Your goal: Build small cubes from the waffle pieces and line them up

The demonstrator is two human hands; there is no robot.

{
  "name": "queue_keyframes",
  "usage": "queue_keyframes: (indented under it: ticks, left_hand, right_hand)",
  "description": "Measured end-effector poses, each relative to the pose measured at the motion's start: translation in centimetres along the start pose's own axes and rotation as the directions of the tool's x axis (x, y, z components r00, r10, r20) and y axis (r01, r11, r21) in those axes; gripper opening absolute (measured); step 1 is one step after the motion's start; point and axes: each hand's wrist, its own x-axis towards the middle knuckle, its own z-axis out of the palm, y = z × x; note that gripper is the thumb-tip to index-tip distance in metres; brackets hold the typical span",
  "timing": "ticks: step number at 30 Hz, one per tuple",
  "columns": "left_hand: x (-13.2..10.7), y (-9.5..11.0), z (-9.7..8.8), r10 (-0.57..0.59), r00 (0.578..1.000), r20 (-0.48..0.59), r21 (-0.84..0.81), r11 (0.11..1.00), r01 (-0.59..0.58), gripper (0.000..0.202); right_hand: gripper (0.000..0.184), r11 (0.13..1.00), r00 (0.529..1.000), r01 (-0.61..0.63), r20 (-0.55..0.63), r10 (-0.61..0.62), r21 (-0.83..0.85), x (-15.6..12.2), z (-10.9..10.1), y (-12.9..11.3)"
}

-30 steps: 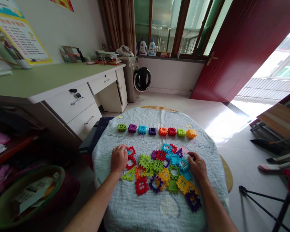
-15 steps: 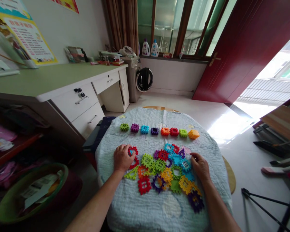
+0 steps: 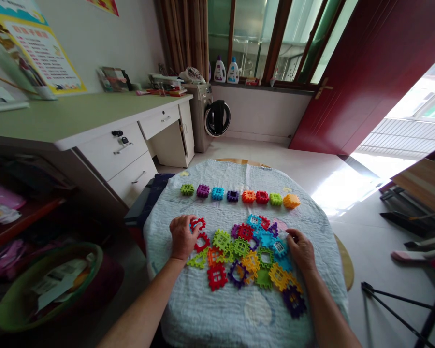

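My left hand is closed on a red building tile with toothed edges, pinched between thumb and fingers. Just below it another red tile with a round opening lies on the cloth. My right hand rests at the right of the pile, fingers loosely bent and apart, with nothing visible in them. Closest to it are a blue window tile and other blue pieces. Between the hands lie several flat tiles, among them a green tile, a yellow tile and a dark purple tile.
Beyond the pile, several assembled cubes stand in a row, from a green cube to an orange-yellow block. A pale blue cloth covers the round table. A desk stands to the left, a basket below it.
My left hand has shifted slightly away from me with the red tile, parting it from the red tile below. My right hand stays in place.
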Motion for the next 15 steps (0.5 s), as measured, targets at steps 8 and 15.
queue_keyframes:
  ticks: [8,15]
  left_hand:
    - [-0.14,0.80,-0.28,0.214,0.953,0.215,-0.128,0.973,-0.190,0.018]
    - [-0.19,0.61,-0.11,0.233,0.923,0.307,-0.179,0.966,-0.185,0.046]
  right_hand:
    - [0.043,1.000,1.000,-0.015,-0.006,0.015,0.015,-0.08,0.14,-0.06]
    - [0.043,0.997,0.998,-0.052,0.022,0.051,0.054,0.16,-0.37,-0.56]
